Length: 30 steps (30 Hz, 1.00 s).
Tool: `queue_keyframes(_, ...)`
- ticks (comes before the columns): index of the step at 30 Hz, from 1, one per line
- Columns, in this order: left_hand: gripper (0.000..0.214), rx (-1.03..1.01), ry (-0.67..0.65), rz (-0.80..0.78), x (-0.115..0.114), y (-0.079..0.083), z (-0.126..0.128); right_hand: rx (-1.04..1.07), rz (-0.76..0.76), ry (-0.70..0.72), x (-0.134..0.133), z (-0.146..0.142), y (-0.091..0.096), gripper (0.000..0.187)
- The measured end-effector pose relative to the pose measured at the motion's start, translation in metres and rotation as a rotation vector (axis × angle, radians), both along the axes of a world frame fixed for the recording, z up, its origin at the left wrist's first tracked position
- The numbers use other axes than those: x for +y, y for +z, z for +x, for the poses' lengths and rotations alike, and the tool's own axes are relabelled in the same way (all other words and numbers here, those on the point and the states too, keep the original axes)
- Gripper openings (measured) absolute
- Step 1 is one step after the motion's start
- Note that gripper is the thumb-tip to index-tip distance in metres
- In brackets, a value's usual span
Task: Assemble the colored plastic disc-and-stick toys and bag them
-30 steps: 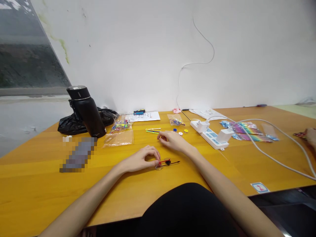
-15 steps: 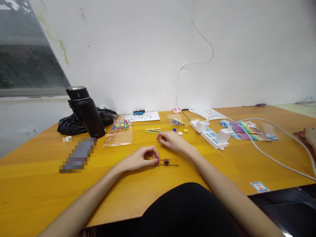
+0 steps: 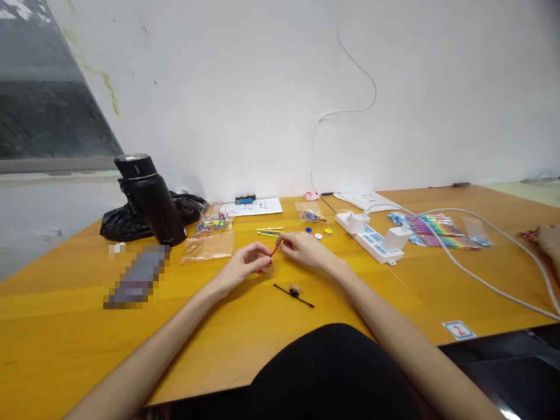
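Above the table, my left hand pinches a thin red plastic stick, and a further red part shows under its fingertips, mostly hidden. My right hand is closed at the stick's upper end, its fingertips meeting it. Nearer to me lies a thin black rod with a small dark piece at its middle, apart from both hands. Beyond my right hand are several coloured sticks, a blue cap, a white cap and a yellow cap.
A black bottle stands at the left by a black bag, with a blurred-out flat object before it. Clear bags of parts lie behind. At right are a white power strip, cables, rainbow-coloured packets and another person's hand.
My left hand has lifted the red stick away from the black rod and up to my right hand. The rod now lies turned at a slant. My right hand has barely moved.
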<state>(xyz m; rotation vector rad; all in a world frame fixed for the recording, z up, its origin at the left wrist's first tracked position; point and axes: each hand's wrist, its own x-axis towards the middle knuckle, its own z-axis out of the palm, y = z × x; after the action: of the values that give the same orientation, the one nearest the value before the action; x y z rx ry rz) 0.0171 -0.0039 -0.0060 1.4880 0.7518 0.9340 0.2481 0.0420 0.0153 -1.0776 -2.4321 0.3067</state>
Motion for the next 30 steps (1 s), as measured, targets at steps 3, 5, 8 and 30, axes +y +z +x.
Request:
queue_keyframes(3,0.033,-0.093,0.120,-0.078,0.005,-0.003,-0.002,0.118,-0.066,0.034,-0.004,-0.004,0.005,0.024)
queue_keyframes(5,0.036,-0.108,0.189,-0.082,0.008,-0.004,-0.003,0.244,-0.136,0.074,-0.009,-0.009,0.010,0.031)
queue_keyframes(8,0.033,0.005,0.243,0.078,0.009,-0.006,-0.003,0.411,-0.236,0.120,-0.017,-0.018,0.013,0.037)
queue_keyframes(30,0.042,-0.243,0.278,-0.029,0.014,-0.003,-0.006,0.629,-0.727,0.360,-0.017,-0.026,0.003,0.049)
